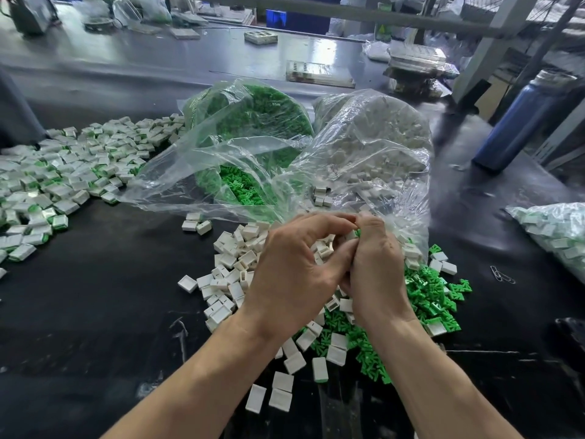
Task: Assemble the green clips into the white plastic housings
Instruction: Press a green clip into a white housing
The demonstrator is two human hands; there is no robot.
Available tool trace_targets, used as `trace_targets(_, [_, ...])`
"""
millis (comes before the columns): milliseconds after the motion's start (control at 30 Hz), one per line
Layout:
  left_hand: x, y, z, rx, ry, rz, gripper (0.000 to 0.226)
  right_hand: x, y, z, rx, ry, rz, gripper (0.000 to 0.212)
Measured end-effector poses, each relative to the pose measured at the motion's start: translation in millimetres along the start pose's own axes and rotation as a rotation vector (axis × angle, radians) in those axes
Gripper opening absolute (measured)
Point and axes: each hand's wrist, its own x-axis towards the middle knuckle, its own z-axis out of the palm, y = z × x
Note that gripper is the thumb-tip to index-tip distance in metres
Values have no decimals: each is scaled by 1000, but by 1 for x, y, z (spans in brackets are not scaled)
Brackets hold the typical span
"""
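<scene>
My left hand (291, 267) and my right hand (376, 264) meet above the middle of the black table, fingers curled together round a small part. A bit of green and white (353, 234) shows between the fingertips; what each hand holds is mostly hidden. Under the hands lies a loose heap of white housings (228, 274). To the right spreads a heap of green clips (427, 299). Behind stand a clear bag of green clips (250, 128) and a clear bag of white housings (376, 137).
A wide spread of assembled white-and-green pieces (63, 172) covers the left of the black table (95, 312). Another filled bag (557, 236) lies at the right edge, with paper clips (501, 275) near it. A blue bottle (522, 122) stands at the back right.
</scene>
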Motion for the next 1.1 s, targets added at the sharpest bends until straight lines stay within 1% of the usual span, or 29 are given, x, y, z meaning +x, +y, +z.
trace_targets(167, [1, -3, 2, -142, -33, -75, 19, -1, -1, 0, 53, -42, 6, 59])
trace_targets(300, [0, -1, 1, -171, -38, -70, 17, -1, -2, 1, 31, -27, -7, 54])
trace_targets(367, [0, 0, 1, -189, -33, -70, 17, -1, -1, 1, 40, -18, -13, 54])
trace_targets(433, [0, 0, 1, -198, -32, -72, 16, -1, -1, 2, 58, -16, -17, 56])
trace_targets(567, [0, 1, 1, -214, -25, -65, 15, -1, -1, 2, 49, -7, -20, 51])
trace_targets(733, [0, 0, 1, -223, -9, -66, 14, 0, 1, 2, 34, 3, -35, 50])
trace_targets(900, [-1, 0, 2, -228, -12, -57, 15, 1, 2, -2, -51, 7, -45, 48])
trace_targets(1100, [-1, 1, 4, -219, -5, -46, 14, 1, 0, -5, -44, -6, -80, 49])
